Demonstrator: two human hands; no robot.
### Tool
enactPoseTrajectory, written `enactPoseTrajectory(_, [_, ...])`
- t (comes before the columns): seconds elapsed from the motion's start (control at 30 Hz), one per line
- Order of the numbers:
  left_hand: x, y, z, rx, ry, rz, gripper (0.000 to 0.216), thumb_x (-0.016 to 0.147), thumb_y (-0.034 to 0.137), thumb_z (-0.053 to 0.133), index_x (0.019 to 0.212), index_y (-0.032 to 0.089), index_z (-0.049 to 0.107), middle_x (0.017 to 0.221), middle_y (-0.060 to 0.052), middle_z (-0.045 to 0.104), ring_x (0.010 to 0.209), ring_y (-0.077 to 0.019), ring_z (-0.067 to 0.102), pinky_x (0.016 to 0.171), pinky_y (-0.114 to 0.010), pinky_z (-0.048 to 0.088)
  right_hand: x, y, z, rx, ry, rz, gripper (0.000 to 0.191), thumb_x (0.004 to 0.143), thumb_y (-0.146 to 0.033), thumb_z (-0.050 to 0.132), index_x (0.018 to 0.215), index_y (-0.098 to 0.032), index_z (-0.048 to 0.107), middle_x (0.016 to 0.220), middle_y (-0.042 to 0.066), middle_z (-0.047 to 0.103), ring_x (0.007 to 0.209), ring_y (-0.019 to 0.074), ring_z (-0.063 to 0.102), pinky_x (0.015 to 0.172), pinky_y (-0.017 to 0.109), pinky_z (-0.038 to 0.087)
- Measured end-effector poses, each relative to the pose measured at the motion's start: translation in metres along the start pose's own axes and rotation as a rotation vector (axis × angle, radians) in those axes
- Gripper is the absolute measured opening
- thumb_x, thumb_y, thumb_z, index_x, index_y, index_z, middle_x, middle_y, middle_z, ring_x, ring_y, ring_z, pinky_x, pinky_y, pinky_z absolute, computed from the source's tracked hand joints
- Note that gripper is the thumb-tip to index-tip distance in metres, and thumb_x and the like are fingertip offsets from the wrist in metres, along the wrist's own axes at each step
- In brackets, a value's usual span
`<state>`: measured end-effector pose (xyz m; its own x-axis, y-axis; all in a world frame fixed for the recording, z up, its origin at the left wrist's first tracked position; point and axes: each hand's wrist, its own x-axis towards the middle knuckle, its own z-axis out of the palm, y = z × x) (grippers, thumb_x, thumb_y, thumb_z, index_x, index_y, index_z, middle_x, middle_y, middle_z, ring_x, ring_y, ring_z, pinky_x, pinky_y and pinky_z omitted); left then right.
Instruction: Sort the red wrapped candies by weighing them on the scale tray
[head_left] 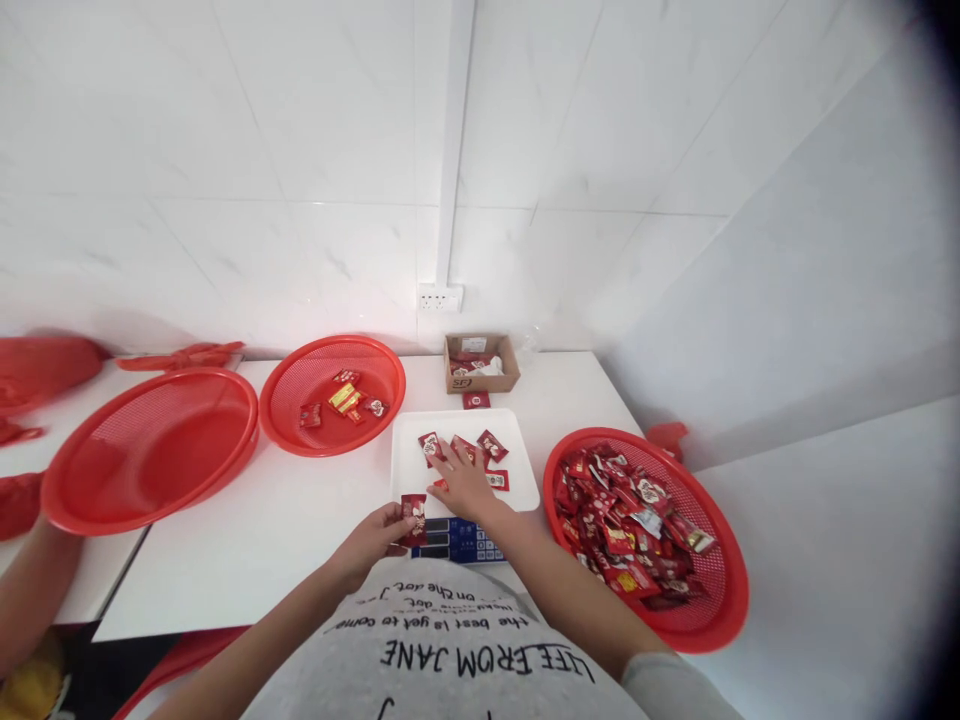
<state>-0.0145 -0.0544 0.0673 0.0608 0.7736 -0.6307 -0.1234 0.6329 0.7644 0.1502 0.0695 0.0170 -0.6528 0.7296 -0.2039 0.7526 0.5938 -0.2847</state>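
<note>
Pinched in my left hand [380,532] is a dark red snack packet [413,515], held over the near left corner of the scale. My right hand [463,484] lies with fingers spread on the white weighing tray [405,450], over several small red packets. One loose packet [493,445] rests at the tray's far right, and another packet [429,447] is by my right fingertips at the left. What lies under the palm is hidden. The blue keypad and display of the scale [469,537] show below the tray, partly covered by my right forearm.
A red basket [731,630] heaped with packets stands right. Back left, a red basket [397,385] holds several packets; another red basket [56,490] is further left. A cardboard box [484,382] sits behind the tray, near a single packet [476,400]. Another person's arm [45,590] shows left.
</note>
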Motion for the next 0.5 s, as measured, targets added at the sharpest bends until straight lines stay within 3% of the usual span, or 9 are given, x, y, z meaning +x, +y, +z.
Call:
enactPoseTrajectory(0.17, [-0.002, 0.0, 0.002, 0.011, -0.007, -0.006, 0.034, 0.071, 0.044, 0.065, 0.09, 0.018, 0.055, 0.092, -0.005, 0.065, 0.089, -0.0191, 0.061, 0.072, -0.028, 0.04, 0.011, -0.004, 0.003, 0.01, -0.087, -0.078, 0.06, 0.087, -0.05, 0.036, 0.142, -0.029, 0.027, 0.153, 0.001, 0.017, 0.14, 0.03, 0.004, 0.106, 0.062, 0.001])
enactPoseTrajectory(0.3, [-0.001, -0.004, 0.002, -0.003, -0.004, -0.011, 0.037, 0.068, 0.046, 0.067, 0.089, 0.018, 0.056, 0.092, -0.005, 0.066, 0.088, -0.0196, 0.061, 0.071, -0.028, 0.04, 0.0, 0.009, 0.004, 0.002, -0.037, -0.044, 0.052, 0.09, -0.045, 0.033, 0.14, -0.03, 0.032, 0.151, 0.0, 0.026, 0.14, 0.0297, 0.008, 0.107, 0.061, -0.001])
enactPoseTrajectory(0.4, [0.001, -0.007, 0.002, -0.005, 0.006, -0.016, 0.039, 0.066, 0.047, 0.068, 0.089, 0.018, 0.056, 0.09, -0.005, 0.066, 0.086, -0.0192, 0.06, 0.071, -0.028, 0.04, -0.011, 0.021, 0.001, 0.002, 0.03, 0.019, 0.054, 0.088, -0.051, 0.034, 0.138, -0.031, 0.035, 0.15, 0.003, 0.027, 0.139, 0.0298, 0.011, 0.108, 0.057, 0.002])
enactPoseTrajectory(0.5, [0.002, -0.007, 0.004, 0.002, 0.001, -0.015, 0.04, 0.065, 0.048, 0.068, 0.087, 0.017, 0.056, 0.089, -0.004, 0.065, 0.084, -0.0186, 0.06, 0.07, -0.028, 0.04, -0.019, 0.035, -0.002, 0.036, 0.088, 0.189, 0.059, 0.088, -0.053, 0.033, 0.141, -0.028, 0.03, 0.153, 0.008, 0.018, 0.14, 0.0293, 0.009, 0.108, 0.054, 0.009])
